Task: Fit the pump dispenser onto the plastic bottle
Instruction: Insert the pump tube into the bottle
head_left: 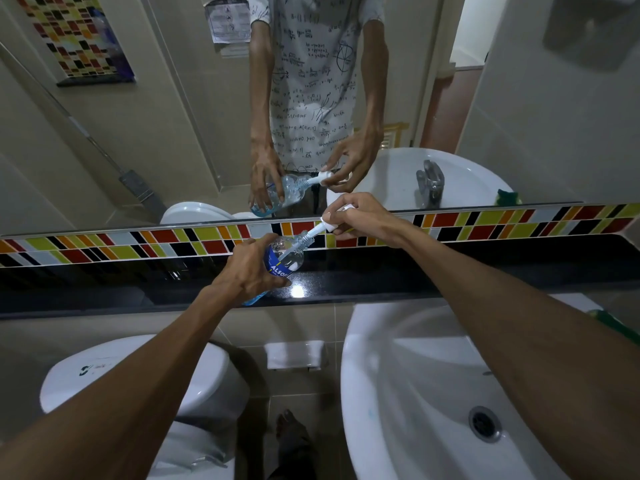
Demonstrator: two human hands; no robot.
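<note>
A clear plastic bottle [289, 256] with a blue label is tilted toward the right above the black ledge, gripped around its body by my left hand [251, 270]. My right hand [360, 216] holds the white pump dispenser [327, 225] by its head. The pump's white tube runs down through the bottle's neck into the bottle, while its collar sits a little way out from the mouth. The bottle's lower end is hidden behind my left hand. The mirror above repeats both hands and the bottle.
A glossy black ledge [450, 271] runs under a band of coloured tiles [485, 223] and a wall mirror [173, 116]. Below are a white basin [398, 393] with a drain at right, a toilet [194, 386] at left, and a green sponge [614, 323] at the basin's right edge.
</note>
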